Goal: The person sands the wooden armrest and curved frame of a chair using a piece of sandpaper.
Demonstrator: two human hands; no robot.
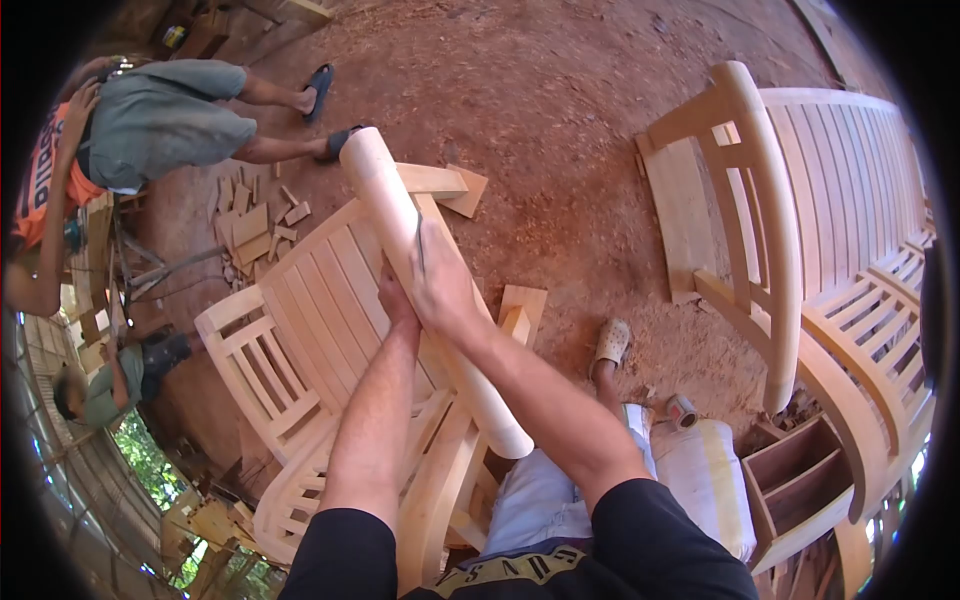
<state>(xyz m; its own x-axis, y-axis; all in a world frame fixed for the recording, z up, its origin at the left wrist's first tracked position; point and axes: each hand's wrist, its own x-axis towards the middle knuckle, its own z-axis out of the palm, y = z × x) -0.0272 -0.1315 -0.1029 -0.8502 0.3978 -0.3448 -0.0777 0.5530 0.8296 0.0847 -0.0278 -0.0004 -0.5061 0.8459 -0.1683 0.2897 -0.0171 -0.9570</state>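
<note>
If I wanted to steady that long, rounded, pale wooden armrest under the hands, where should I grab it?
Probably at the far end of the long, rounded, pale wooden armrest, coming from the side opposite the worker's body, palm on top, fingers curled around. That end is bare and its rounded top should suit a palm; the left hand and right hand occupy the middle.

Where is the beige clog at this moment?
In the head view, the beige clog is right of centre on the dirt floor, worn on a foot, between the left bench and the right bench.
</note>
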